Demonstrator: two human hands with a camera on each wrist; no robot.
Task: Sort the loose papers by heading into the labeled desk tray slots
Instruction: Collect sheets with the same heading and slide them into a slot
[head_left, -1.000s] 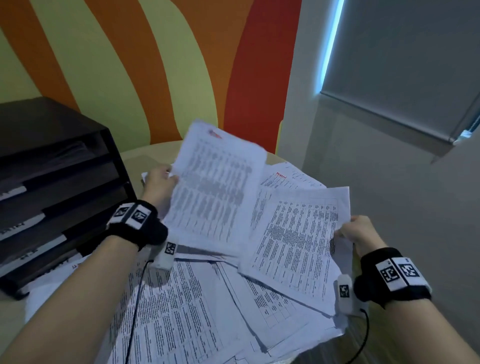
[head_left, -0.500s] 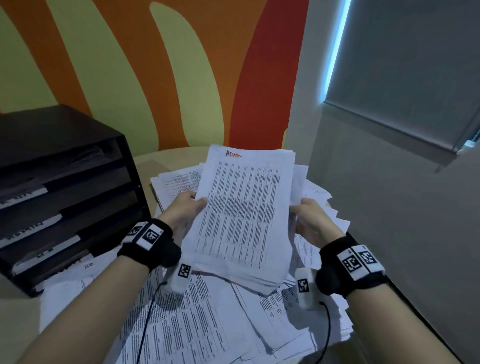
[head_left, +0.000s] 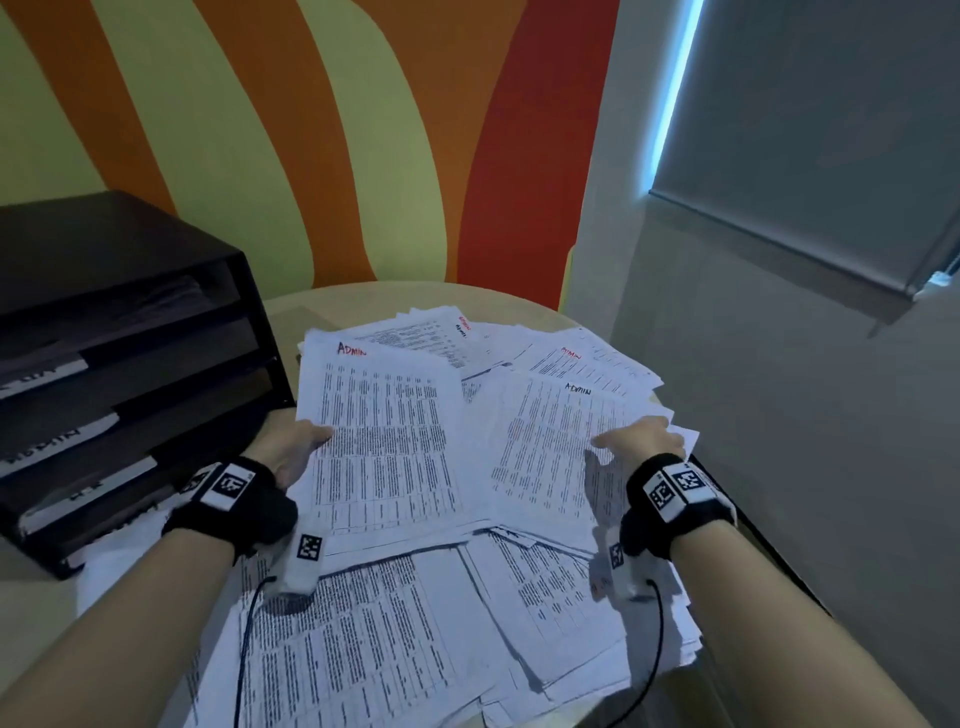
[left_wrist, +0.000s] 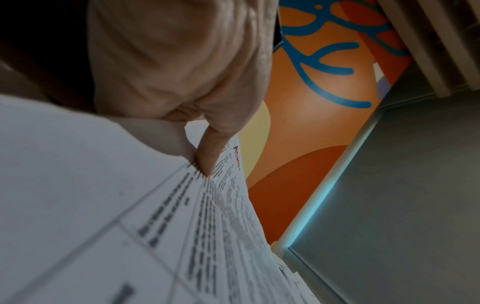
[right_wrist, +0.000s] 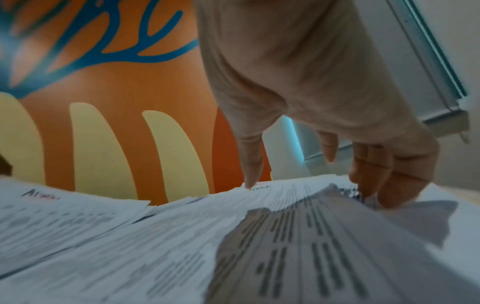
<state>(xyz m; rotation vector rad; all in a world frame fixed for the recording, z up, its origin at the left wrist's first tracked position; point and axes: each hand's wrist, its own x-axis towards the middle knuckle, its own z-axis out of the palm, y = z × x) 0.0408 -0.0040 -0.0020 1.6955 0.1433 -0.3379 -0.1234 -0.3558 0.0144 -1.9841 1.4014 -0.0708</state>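
My left hand (head_left: 306, 441) grips the left edge of a stack of printed sheets (head_left: 384, 441) headed ADMIN in red, thumb on top. The left wrist view shows the thumb (left_wrist: 207, 160) pressing that stack (left_wrist: 221, 205). My right hand (head_left: 639, 441) rests on a separate sheet (head_left: 550, 447) headed ADMIN in black, on the right of the loose paper pile (head_left: 415, 623). In the right wrist view the thumb and bent fingertips (right_wrist: 363, 185) touch the top of this sheet (right_wrist: 285, 236). The black desk tray (head_left: 119, 322) with white slot labels (head_left: 57, 441) stands at the left.
The round beige table (head_left: 332, 301) is mostly covered by overlapping papers, some hanging past its right edge. More ADMIN-headed sheets (head_left: 571, 358) lie at the back. A grey wall with a window blind (head_left: 805, 156) stands close on the right.
Half a second ago both hands held the ADMIN stack up together. My right hand has let go and moved right onto another sheet. My left hand has lowered the stack to the left.
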